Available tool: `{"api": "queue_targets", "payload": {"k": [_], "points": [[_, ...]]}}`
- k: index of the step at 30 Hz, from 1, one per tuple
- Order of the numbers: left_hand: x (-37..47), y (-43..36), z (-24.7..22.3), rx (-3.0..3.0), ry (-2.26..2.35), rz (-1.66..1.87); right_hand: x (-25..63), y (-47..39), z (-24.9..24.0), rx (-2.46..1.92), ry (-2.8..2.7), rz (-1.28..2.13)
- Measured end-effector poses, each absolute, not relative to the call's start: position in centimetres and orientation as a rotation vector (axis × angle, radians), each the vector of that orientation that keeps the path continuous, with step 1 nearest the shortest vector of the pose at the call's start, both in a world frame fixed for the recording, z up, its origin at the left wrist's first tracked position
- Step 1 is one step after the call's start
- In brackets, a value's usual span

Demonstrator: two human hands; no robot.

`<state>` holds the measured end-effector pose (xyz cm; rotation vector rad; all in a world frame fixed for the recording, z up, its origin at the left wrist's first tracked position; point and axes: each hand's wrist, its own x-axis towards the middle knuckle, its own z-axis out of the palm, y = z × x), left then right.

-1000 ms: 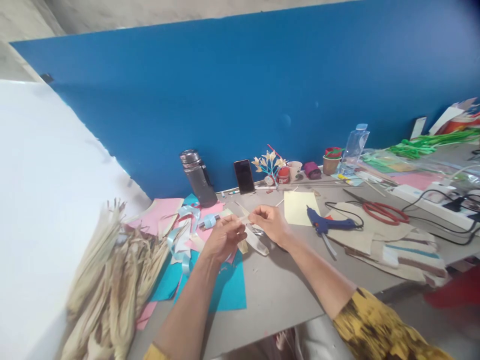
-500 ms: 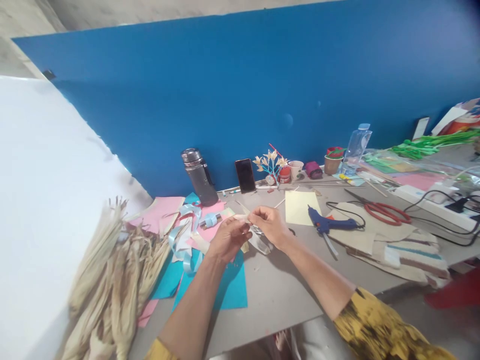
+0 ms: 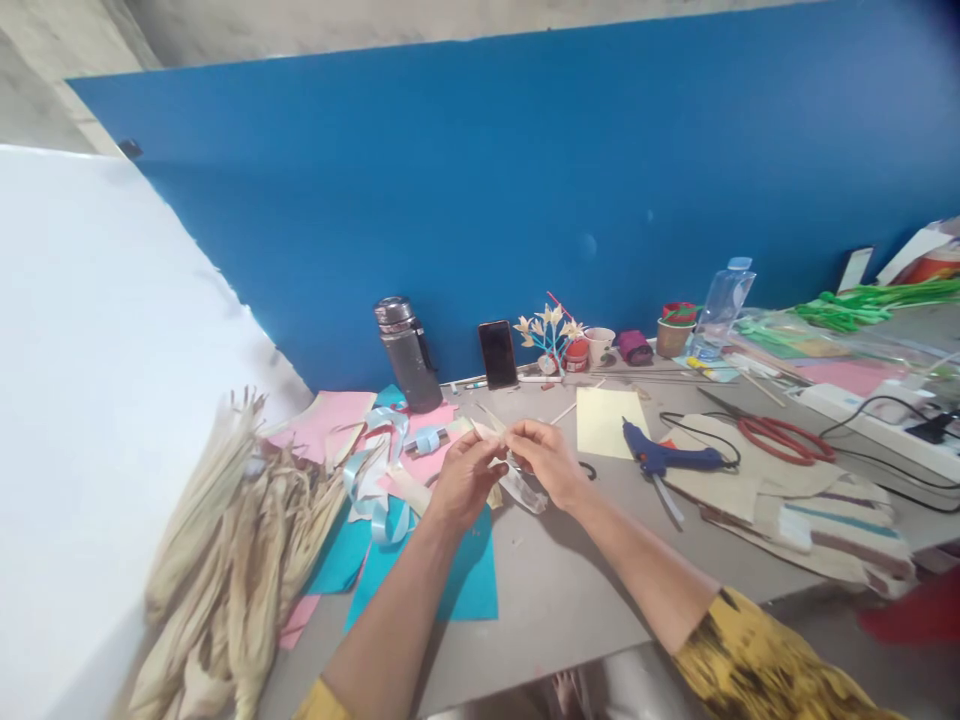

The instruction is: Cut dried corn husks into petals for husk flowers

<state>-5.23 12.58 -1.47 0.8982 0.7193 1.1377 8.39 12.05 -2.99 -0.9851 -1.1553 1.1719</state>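
My left hand (image 3: 461, 485) and my right hand (image 3: 549, 465) meet over the middle of the table. Both pinch a thin, pale strip of corn husk (image 3: 486, 432) between thumb and fingers, and part of it is hidden by the fingertips. Just beneath my right hand is a whitish, translucent piece (image 3: 525, 490), whose kind I cannot make out. A teal sheet (image 3: 469, 580) lies under my left wrist. At the left, a pile of dried corn husks (image 3: 251, 570) spreads along the table. A blue glue gun (image 3: 667, 452) rests to the right of my right hand.
Behind the hands stand a grey flask (image 3: 410, 360), a phone (image 3: 498, 355) and husk flowers (image 3: 551, 325) on blue stems. Red-handled scissors (image 3: 784, 440) and a striped glove (image 3: 840, 520) lie at the right, near a power strip (image 3: 885, 430). A pale yellow sheet (image 3: 609, 420) lies behind the glue gun.
The whole view has shifted slightly, so things appear a little further right. Both hands stay together on the husk strip, with small finger movements.
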Motion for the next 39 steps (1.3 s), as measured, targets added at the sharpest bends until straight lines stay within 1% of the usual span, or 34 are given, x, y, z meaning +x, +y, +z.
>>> {"api": "queue_targets", "payload": {"k": [6, 12, 21, 29, 34, 39], "points": [[-5.4, 13.1, -2.2, 1.194, 0.894, 1.113, 9.3, 12.3, -2.6, -1.046, -1.12, 1.075], [-5.7, 13.2, -2.8, 1.379, 0.937, 1.145, 9.1, 12.6, -3.0, -0.98, -1.158, 1.161], [-5.2, 12.8, -2.2, 1.132, 0.865, 1.083, 9.2, 12.5, -2.3, -0.902, -0.983, 1.214], [-5.1, 12.9, -2.3, 1.188, 0.887, 1.137, 9.1, 12.3, -2.4, -0.919, -0.99, 1.344], [-4.9, 12.6, -2.3, 1.141, 0.882, 1.064, 9.2, 12.3, -2.5, -0.892, -0.991, 1.339], [-5.2, 13.0, -2.7, 1.278, 0.921, 1.066, 9.2, 12.3, -2.4, -0.924, -0.998, 1.315]]}}
